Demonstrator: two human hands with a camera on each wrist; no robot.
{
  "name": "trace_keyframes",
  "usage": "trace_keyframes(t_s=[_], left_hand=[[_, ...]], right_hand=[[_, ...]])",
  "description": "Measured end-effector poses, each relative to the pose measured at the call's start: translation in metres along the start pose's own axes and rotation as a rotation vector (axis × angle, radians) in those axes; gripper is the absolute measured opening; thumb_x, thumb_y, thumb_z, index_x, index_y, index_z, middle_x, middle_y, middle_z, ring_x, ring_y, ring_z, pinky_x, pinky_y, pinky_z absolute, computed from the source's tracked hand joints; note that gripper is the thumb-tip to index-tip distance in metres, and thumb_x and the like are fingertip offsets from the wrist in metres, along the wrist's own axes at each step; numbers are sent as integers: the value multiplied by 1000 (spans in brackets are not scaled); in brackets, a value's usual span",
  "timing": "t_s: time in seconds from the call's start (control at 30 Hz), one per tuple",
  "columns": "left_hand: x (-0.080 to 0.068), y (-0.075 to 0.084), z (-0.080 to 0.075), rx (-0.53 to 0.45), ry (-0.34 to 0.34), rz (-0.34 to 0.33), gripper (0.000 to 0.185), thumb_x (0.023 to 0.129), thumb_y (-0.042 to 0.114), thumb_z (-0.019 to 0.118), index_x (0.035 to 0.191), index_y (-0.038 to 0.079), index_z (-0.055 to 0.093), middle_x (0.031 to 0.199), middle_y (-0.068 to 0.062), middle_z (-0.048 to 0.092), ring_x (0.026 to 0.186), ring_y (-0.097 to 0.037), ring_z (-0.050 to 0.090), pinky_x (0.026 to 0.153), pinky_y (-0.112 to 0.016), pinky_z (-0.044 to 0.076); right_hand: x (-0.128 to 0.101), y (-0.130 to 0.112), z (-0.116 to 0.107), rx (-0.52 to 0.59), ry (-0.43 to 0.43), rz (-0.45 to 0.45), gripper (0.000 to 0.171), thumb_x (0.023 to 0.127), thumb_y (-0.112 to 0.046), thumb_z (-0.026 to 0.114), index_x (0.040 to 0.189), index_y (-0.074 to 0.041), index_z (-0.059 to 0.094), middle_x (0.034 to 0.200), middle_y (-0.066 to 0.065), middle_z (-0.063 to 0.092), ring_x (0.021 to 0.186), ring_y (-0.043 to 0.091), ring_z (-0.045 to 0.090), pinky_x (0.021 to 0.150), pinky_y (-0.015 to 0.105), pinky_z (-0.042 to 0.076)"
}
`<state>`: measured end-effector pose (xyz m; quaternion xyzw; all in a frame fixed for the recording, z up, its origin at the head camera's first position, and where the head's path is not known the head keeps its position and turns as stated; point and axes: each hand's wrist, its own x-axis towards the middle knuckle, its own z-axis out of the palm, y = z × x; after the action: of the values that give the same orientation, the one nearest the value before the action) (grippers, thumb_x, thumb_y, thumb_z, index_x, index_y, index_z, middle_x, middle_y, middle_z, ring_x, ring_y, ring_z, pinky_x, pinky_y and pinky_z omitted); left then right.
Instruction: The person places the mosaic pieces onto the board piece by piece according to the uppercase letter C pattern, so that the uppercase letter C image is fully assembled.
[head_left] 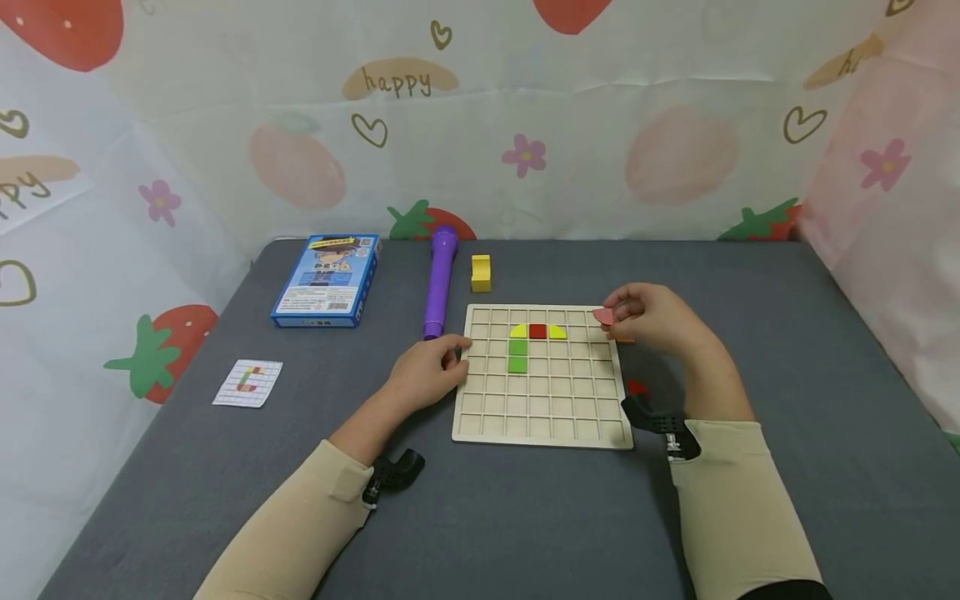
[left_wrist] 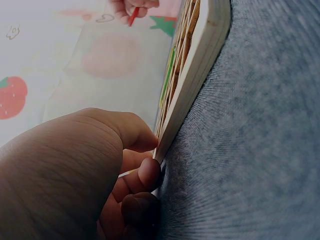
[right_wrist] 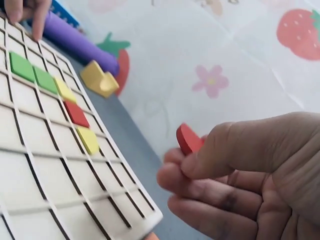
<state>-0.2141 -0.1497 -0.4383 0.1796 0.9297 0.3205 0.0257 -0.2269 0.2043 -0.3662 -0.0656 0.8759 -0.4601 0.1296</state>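
A wooden grid board (head_left: 540, 421) lies flat on the grey table. In its top rows sit a red square (head_left: 537, 331) between two yellow quarter pieces (head_left: 518, 331), with green pieces (head_left: 517, 357) below the left one. My left hand (head_left: 452, 357) grips the board's left edge (left_wrist: 192, 85), thumb on top and fingers (left_wrist: 149, 172) curled against its side. My right hand (head_left: 611, 317) hovers over the board's top right corner and pinches a small red rounded piece (right_wrist: 188, 138) between thumb and fingers.
Behind the board lie a yellow block (head_left: 481, 272), a purple pen-shaped toy (head_left: 439, 279) and a blue box (head_left: 327, 279). A pattern card (head_left: 248, 382) lies at the left. A small red piece (head_left: 637, 387) peeks out beside my right forearm. Patterned cloth walls surround the table.
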Motion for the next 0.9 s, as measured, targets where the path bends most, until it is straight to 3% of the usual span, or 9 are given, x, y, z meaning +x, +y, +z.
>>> trace_keyframes(t_s=[0.17, 0.4, 0.67, 0.9], left_hand=[[0, 1, 0, 4, -1, -4, 36, 98, 21, 63, 132, 13, 69, 70, 3, 54, 58, -13, 46, 58, -31, 32], [1, 0, 0, 7, 2, -10, 36, 97, 21, 64, 132, 12, 69, 70, 3, 53, 59, -12, 45, 57, -31, 32], [1, 0, 0, 9, 0, -10, 36, 97, 21, 64, 132, 12, 69, 70, 3, 54, 58, -12, 46, 57, -31, 32], [0, 0, 0, 6, 1, -9, 36, 97, 21, 64, 132, 12, 69, 70, 3, 54, 59, -13, 46, 57, -31, 33]], right_hand=[[2, -9, 9, 18, -65, -54, 37, 91, -6, 74, 125, 3, 61, 101, 11, 72, 98, 30, 67, 88, 44, 51], [3, -20, 24, -42, -144, -166, 30, 92, -11, 76, 119, -2, 69, 94, 9, 63, 80, 24, 61, 77, 43, 50], [9, -28, 47, -74, -220, -141, 27, 89, -12, 80, 115, -6, 74, 75, 3, 46, 66, 18, 39, 63, 33, 36], [13, -34, 67, -94, -325, -120, 23, 86, -9, 80, 109, -6, 76, 70, 1, 46, 63, 15, 40, 62, 31, 36]])
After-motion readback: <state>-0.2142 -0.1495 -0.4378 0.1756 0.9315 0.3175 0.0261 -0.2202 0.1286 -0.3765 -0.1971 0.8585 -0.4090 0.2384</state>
